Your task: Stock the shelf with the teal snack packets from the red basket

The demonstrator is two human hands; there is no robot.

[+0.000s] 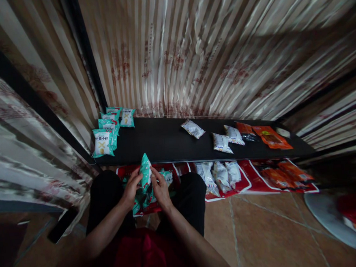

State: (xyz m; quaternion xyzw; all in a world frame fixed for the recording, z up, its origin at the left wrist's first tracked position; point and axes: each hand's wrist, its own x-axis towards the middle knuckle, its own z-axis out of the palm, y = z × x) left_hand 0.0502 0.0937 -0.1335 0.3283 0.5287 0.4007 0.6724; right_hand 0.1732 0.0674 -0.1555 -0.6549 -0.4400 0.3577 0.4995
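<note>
Between my knees, my left hand point(133, 186) and my right hand point(160, 187) grip one teal snack bag point(145, 172) from its two sides, its top pointing up. Below it, more teal bags point(139, 203) lie in a red bag with a white border point(122, 170), partly hidden by my hands. On the black shelf point(154, 139) ahead, a group of teal snack bags point(102, 143) with white fronts sits at the left end. Loose white snack bags point(192, 128) lie right of the middle, and orange packets point(272, 137) lie near the right end.
Under the shelf's front edge, white packets point(220, 177) and orange packets point(290, 172) rest on red bags. A dark phone-like slab point(62, 225) lies at lower left. A pale round stool-like object point(330, 220) stands at lower right. Striped curtains point(175, 60) hang around the shelf.
</note>
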